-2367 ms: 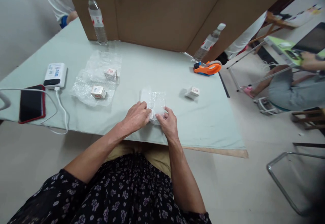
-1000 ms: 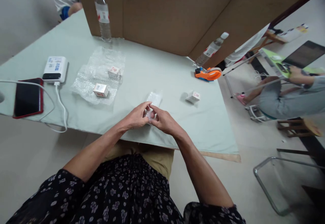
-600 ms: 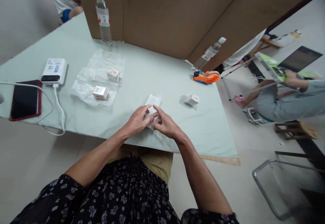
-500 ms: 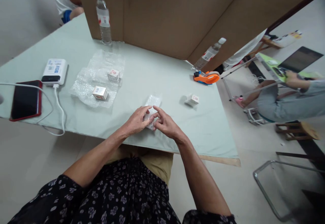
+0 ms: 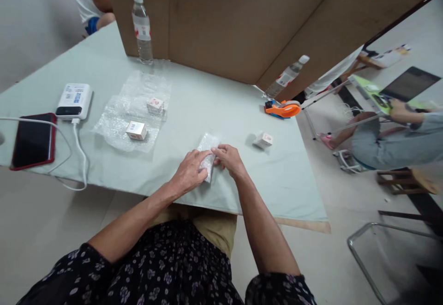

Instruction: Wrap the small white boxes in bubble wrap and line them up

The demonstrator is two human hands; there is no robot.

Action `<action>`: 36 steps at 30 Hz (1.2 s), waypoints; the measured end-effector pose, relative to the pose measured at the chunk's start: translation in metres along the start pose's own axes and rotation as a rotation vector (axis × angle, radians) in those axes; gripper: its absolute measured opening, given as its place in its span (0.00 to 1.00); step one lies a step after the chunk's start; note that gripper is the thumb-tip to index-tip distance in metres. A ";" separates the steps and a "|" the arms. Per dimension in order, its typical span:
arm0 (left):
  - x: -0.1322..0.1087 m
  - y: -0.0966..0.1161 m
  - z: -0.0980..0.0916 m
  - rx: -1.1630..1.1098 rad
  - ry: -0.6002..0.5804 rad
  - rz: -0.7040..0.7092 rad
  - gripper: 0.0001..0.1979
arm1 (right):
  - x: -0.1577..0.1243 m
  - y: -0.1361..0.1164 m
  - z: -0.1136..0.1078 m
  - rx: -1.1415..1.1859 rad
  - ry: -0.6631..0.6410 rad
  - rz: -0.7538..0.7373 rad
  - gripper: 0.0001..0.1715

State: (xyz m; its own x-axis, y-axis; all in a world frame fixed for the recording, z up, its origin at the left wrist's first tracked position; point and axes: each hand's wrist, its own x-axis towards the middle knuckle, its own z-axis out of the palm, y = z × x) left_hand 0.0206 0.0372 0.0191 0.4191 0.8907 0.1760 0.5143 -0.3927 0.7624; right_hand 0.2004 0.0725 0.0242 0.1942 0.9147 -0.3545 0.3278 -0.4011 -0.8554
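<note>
A small bundle wrapped in bubble wrap (image 5: 207,148) lies near the front edge of the pale green table (image 5: 214,102). My left hand (image 5: 189,174) presses on its near end with curled fingers. My right hand (image 5: 229,158) pinches the bundle's right side, fingers closed on the wrap. What is inside the wrap is hidden. A small white box (image 5: 263,140) lies to the right of my hands. To the left, a sheet of bubble wrap (image 5: 133,111) holds two small white boxes (image 5: 136,130) (image 5: 155,105).
An orange tape dispenser (image 5: 283,109) sits at the table's right edge. Two water bottles (image 5: 142,27) (image 5: 286,76) stand by a cardboard wall (image 5: 242,19). A white power bank (image 5: 73,101) and a red phone (image 5: 32,141) lie at the left. Other people sit at the far left and right.
My hands held the bundle lifted between them; now it lies on the table a little further from me, with both hands pressing on it. The view has shifted slightly.
</note>
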 end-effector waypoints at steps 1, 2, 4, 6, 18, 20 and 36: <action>-0.001 0.002 0.000 0.024 0.003 0.007 0.28 | 0.007 0.000 0.003 -0.025 0.010 -0.007 0.23; -0.001 0.004 -0.001 0.055 0.008 0.015 0.27 | 0.013 0.000 0.006 -0.053 0.019 -0.017 0.21; -0.002 0.009 -0.002 0.141 0.006 0.050 0.26 | 0.024 0.000 0.010 -0.096 0.023 -0.042 0.18; -0.002 0.012 -0.005 0.239 -0.027 0.115 0.24 | 0.032 0.002 0.010 -0.115 0.021 -0.066 0.17; 0.001 0.004 -0.001 0.226 -0.046 0.114 0.15 | 0.020 -0.005 0.023 0.182 0.056 -0.378 0.14; 0.000 0.001 0.002 0.167 -0.011 0.096 0.14 | 0.005 -0.006 0.025 0.262 0.040 -0.440 0.11; 0.006 -0.036 -0.002 -0.183 0.042 0.118 0.16 | -0.069 0.025 0.025 -0.006 0.018 -0.829 0.05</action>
State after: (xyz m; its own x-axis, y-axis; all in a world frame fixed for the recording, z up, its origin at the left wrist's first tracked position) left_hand 0.0034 0.0572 -0.0056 0.4346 0.8513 0.2938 0.3172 -0.4500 0.8348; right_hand 0.1721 0.0010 0.0180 -0.0978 0.9129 0.3962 0.3758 0.4025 -0.8347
